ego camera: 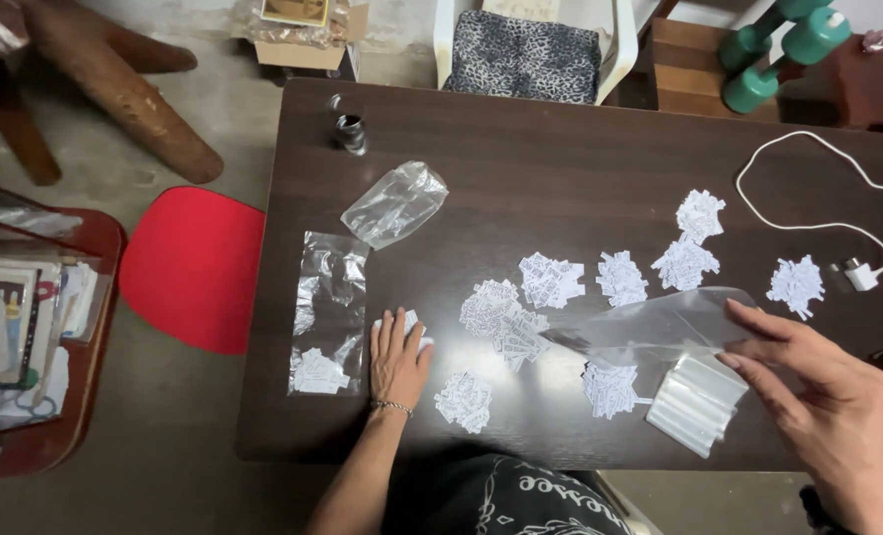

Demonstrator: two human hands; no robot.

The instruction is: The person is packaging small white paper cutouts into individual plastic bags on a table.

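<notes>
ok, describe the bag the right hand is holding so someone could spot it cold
Start at the dark table and go to its near right edge, where the right hand is. The clear bag is pinched in its fingers. Unlike the flat bag stack just below, it is lifted and spread open.

Two bare forearms without sleeves; a thin beaded bracelet (392, 405) circles the left wrist. Black clothing with white lettering (521, 500) covers the lap.

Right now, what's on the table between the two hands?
In the head view, small piles of white paper slips lie on the dark table between the left hand and the right hand holding a clear bag.
</notes>
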